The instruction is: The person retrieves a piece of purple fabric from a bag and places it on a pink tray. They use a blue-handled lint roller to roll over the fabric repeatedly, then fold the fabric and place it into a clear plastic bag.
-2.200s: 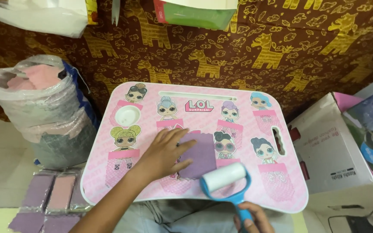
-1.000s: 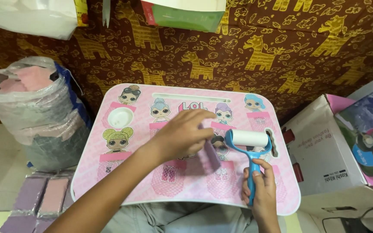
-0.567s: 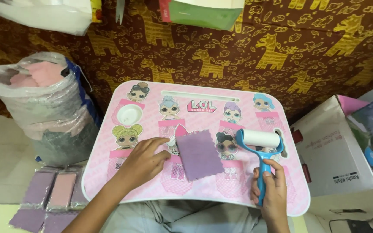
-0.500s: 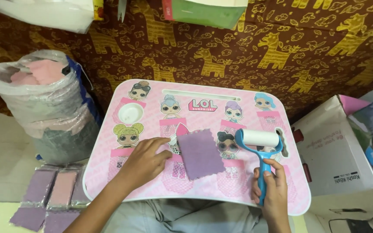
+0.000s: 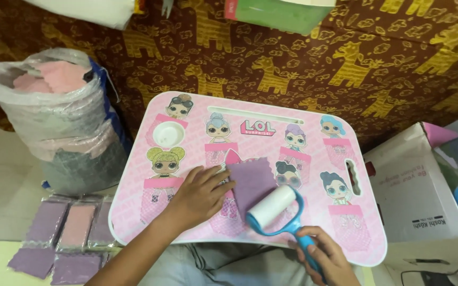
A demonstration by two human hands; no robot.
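While pinned flat on pink lap table (image 5: 367,233), purple cloth square (image 5: 250,182) sits at centre front of tabletop, between both hands. Left hand (image 5: 200,193) spread palm-down, fingers open and splayed, fingertips (image 5: 226,182) pressing cloth's left edge; nothing gripped. Right hand (image 5: 327,259) closed around blue handle of lint roller (image 5: 274,206), low at front right edge of table. White roller drum resting on cloth's lower right corner, touching it; drum's long axis tilted, running lower left to upper right, handle trailing down and right toward wrist. Cloth lies up and left of right hand, directly right of left fingertips. Left hand nearer cloth proper; right hand reaches it only through roller.

Cloth: small, roughly square, set slightly askew on table, muted lilac, matte and fuzzy-looking, edges appearing pinked or zigzag. Lying flat, no folds seen.

Elsewhere: similar purple and pink cloth pieces (image 5: 62,238) laid out on floor at left; clear plastic bag (image 5: 54,116) stuffed with more fabric behind them; cardboard box (image 5: 414,190) at right.
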